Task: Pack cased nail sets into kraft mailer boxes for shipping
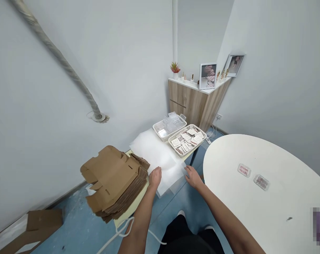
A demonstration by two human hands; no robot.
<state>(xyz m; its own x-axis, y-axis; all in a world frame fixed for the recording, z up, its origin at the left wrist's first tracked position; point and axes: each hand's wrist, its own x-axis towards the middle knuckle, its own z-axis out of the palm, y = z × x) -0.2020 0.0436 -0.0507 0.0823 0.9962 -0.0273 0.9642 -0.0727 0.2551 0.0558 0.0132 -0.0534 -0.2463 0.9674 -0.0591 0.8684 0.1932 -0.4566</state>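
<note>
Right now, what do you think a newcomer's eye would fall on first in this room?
The tall stack of flat brown cardboard box blanks stands out first, at the person's left. Just right of it, the left hand and right hand are at a white sheet, with a white basket of flat packets beyond. Further right, the round white table holds two small clear packs.

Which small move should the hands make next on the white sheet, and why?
Probably peel the top white sheet off the stack: the left hand and right hand both rest on it, and the cardboard blanks lie beside it.
</note>
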